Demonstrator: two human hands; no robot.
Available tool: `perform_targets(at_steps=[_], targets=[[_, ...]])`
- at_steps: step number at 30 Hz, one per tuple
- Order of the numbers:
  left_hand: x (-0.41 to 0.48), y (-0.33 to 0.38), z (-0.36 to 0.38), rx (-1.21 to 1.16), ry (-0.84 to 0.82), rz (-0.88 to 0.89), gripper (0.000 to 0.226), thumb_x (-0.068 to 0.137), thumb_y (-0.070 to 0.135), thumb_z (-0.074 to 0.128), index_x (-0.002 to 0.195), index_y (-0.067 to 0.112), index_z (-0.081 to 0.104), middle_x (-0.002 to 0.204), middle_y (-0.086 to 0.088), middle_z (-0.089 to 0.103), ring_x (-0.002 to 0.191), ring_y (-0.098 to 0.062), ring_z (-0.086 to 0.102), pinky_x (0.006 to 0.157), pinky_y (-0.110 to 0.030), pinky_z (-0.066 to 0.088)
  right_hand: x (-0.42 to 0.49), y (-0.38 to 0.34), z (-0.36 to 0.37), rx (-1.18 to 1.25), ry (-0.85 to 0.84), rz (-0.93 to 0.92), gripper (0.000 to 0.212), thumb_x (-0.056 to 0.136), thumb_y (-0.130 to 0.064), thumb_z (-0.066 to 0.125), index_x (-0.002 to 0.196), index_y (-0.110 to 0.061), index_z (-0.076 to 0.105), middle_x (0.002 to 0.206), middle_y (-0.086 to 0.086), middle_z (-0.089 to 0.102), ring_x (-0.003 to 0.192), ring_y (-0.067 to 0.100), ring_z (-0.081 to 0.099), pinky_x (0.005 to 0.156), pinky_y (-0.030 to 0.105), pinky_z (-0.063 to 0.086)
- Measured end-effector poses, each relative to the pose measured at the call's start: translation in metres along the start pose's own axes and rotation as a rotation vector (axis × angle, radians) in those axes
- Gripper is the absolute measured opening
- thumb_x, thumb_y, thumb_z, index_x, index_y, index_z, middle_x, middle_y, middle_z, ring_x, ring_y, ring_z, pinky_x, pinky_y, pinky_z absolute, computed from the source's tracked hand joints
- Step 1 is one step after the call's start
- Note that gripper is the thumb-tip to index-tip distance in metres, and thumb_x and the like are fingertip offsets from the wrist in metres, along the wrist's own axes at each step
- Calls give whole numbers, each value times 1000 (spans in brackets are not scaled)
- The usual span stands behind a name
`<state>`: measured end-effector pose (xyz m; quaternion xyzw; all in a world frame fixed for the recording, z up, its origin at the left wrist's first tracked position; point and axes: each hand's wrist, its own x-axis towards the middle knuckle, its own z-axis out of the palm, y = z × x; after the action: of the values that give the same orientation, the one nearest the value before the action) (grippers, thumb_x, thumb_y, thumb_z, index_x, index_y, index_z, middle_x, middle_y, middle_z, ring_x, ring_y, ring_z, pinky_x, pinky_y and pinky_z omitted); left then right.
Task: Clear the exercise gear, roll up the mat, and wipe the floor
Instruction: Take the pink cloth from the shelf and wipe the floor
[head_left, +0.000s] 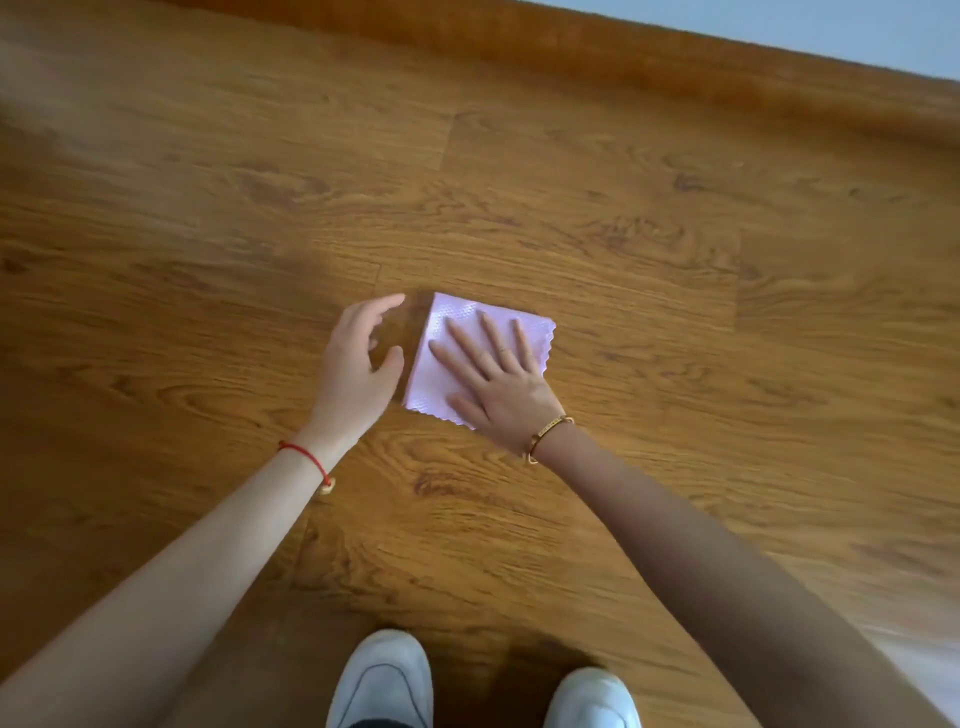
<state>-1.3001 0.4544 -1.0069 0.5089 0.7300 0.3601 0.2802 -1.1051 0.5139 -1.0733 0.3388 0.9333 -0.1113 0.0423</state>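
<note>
The pink cloth (422, 379) lies folded flat on the wooden floor (675, 260), a scalloped edge along its right side. The right hand (498, 384) rests palm-down on the cloth – fingers straight and spread, covering most of its lower right portion. The left hand (353, 364) sits just beside the cloth's left edge, fingers loosely curved, gripping nothing; contact with the cloth cannot be confirmed. A red string bracelet (306, 460) circles the left wrist, and a gold bangle (550, 434) circles the right wrist. At the bottom edge of the view, 2 white shoes (384, 680) stand on the floor between the forearms. A wooden skirting board (623, 57) runs along the far edge of the floor – a pale wall (831, 26) rises behind it.
</note>
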Motion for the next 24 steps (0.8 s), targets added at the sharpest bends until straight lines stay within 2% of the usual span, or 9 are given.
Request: perform_targets(at_steps=[6, 8, 10, 14, 17, 21, 24], targets=[[8, 49, 52, -50, -199, 78, 50, 94, 0, 55, 138, 24, 54, 140, 2, 48, 130, -12, 47, 105, -32, 47, -88, 100, -13, 54, -34, 410, 63, 100, -53, 16, 158, -28, 11, 167, -1, 7, 152, 37, 3, 118, 63, 11], [8, 64, 70, -59, -262, 97, 48, 95, 1, 54, 138, 24, 54, 142, 3, 47, 132, -12, 46, 105, -30, 46, -124, 134, -14, 106, -19, 596, 64, 99, -54, 13, 158, -30, 4, 167, -3, -1, 153, 34, -4, 119, 63, 3], [6, 77, 87, -76, -317, 121, 48, 96, 1, 54, 138, 24, 54, 142, 4, 48, 132, -13, 47, 104, -28, 45, -165, 164, -12, 175, 12, 807, 62, 101, -52, 18, 157, -34, -3, 166, -7, -9, 152, 32, -11, 119, 60, -5], [-2, 86, 110, -73, -389, 150, 48, 95, 0, 53, 137, 24, 55, 141, 5, 52, 130, -12, 49, 105, -29, 45, -250, 196, -7, 287, 50, 1211, 61, 102, -52, 18, 155, -40, -9, 165, -9, -14, 152, 29, -17, 119, 59, -9], [-5, 87, 121, -56, -420, 152, 48, 95, 0, 53, 136, 25, 55, 140, 6, 53, 129, -12, 49, 106, -31, 45, -296, 199, -3, 365, 116, 1476, 63, 100, -52, 21, 156, -39, -5, 166, -5, -10, 152, 32, -14, 118, 60, -10], [-6, 84, 128, -30, -430, 154, 48, 95, -1, 54, 137, 23, 55, 140, 3, 53, 130, -15, 50, 106, -33, 44, -298, 202, -4, 382, 170, 1595, 66, 98, -51, 20, 157, -33, -1, 167, -1, -7, 151, 36, -12, 117, 64, -10], [-6, 81, 129, -3, -405, 153, 47, 95, -1, 54, 137, 21, 55, 140, 0, 54, 130, -17, 50, 105, -31, 44, -270, 203, -8, 372, 173, 1554, 65, 99, -49, 19, 157, -32, -3, 166, -1, -10, 151, 37, -14, 116, 63, -12]])
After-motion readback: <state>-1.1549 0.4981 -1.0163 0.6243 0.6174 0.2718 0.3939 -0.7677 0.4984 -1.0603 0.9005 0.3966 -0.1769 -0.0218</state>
